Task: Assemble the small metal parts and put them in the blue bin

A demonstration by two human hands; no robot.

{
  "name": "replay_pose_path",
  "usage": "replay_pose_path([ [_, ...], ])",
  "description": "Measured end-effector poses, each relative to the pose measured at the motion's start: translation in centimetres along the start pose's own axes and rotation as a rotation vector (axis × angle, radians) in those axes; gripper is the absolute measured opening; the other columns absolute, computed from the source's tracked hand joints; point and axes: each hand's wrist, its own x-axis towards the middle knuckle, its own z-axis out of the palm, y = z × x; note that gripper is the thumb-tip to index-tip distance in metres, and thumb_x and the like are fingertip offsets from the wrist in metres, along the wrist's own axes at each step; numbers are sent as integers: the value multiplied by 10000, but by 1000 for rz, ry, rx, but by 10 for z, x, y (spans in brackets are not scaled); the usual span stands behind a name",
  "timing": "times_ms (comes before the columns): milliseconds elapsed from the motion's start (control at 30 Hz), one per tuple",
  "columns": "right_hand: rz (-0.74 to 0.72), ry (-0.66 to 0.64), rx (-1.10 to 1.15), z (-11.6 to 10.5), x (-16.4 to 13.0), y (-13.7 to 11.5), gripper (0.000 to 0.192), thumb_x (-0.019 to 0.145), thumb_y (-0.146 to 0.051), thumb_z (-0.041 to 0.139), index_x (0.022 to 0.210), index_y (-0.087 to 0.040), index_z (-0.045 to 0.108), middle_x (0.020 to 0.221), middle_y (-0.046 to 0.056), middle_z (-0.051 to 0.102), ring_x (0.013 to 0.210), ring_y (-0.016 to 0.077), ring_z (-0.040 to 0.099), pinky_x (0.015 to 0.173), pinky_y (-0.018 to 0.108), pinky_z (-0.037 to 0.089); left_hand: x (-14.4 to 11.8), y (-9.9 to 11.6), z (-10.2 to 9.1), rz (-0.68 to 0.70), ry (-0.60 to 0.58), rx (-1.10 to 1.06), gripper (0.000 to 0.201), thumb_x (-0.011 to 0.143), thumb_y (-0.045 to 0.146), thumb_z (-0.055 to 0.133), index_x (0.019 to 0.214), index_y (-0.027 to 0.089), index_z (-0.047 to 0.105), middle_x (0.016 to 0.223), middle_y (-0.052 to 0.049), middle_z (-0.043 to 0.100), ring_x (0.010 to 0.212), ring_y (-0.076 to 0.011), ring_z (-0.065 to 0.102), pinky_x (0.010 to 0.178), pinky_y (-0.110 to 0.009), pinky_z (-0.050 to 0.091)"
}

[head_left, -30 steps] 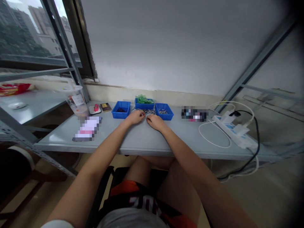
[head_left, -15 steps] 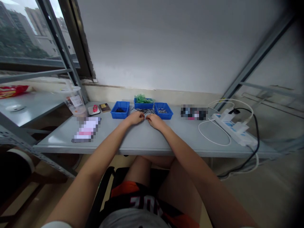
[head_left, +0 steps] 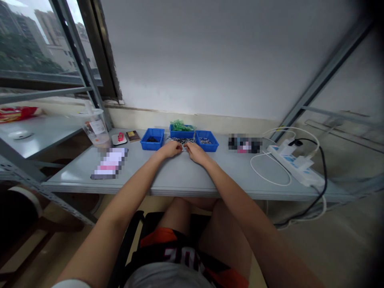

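Observation:
Over the grey table, my left hand (head_left: pixel 171 149) is closed in a pinch, fingertips facing right. My right hand (head_left: pixel 194 153) pinches opposite it, the two almost meeting. A thin, pale, shiny piece (head_left: pixel 184 150) shows between the fingertips, too small to name. Just behind them lies a pile of small metal parts (head_left: pixel 183 140). Around the pile stand a left blue bin (head_left: pixel 148 147) with small black parts, a back blue bin (head_left: pixel 182 135) heaped with green plastic packets (head_left: pixel 181 125), and a right blue bin (head_left: pixel 210 149) with small silvery parts.
To the left are a blurred-out phone (head_left: pixel 110 163), a plastic drink cup (head_left: pixel 98 128), a small white dish with a red item (head_left: pixel 120 137) and a dark box (head_left: pixel 133 136). On the right lie a pixelated dark object (head_left: pixel 245 144) and a power strip (head_left: pixel 300 166) with cables.
Both hands stay nearly in place; the fingertips shift slightly, and the thin shiny piece between them shows more clearly. The bins have not moved on the table.

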Motion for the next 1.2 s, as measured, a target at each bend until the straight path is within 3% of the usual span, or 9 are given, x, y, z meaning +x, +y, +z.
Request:
replay_pose_path([
  [167, 30, 46, -16, -6, 1, 0, 225, 952, -167, 442, 1066, -148, 636, 1062, 109, 661, 1031, 198, 579, 922, 309, 417, 0, -1, 1, 12, 78, -25, 226, 837, 186, 522, 902, 125, 730, 836, -90, 728, 750, -191, 625, 736, -270, 461],
  [333, 75, 2, -45, -10, 0, 2, 214, 953, -186, 452, 965, -153, 663, 999, 102, 680, 947, 194, 603, 861, 293, 423, 0, -1, 2, 15, 129, -36, 221, 851, 214, 528, 920, 135, 722, 846, -87, 722, 751, -183, 619, 747, -268, 462],
  [700, 119, 64, 123, -14, 1, 1, 193, 954, -202, 484, 976, -150, 669, 974, 91, 706, 887, 178, 623, 824, 274, 427, -2, 1, -2, 31, 171, -41, 208, 900, 254, 539, 879, 137, 709, 838, -92, 708, 751, -190, 606, 733, -274, 433],
  [867, 106, 68, 124, -12, 2, 5, 197, 950, -181, 484, 984, -150, 675, 1019, 94, 705, 951, 187, 621, 864, 289, 426, -3, 6, -5, 47, 166, -53, 279, 932, 263, 472, 820, 128, 688, 812, -93, 695, 733, -178, 592, 720, -266, 421],
  [1200, 98, 67, 162, -13, 2, 3, 198, 945, -171, 481, 987, -153, 673, 1019, 91, 707, 938, 183, 628, 872, 299, 437, -1, 9, -6, 59, 244, -135, 282, 915, 322, 497, 928, 137, 709, 895, -85, 719, 797, -180, 613, 769, -276, 450],
])
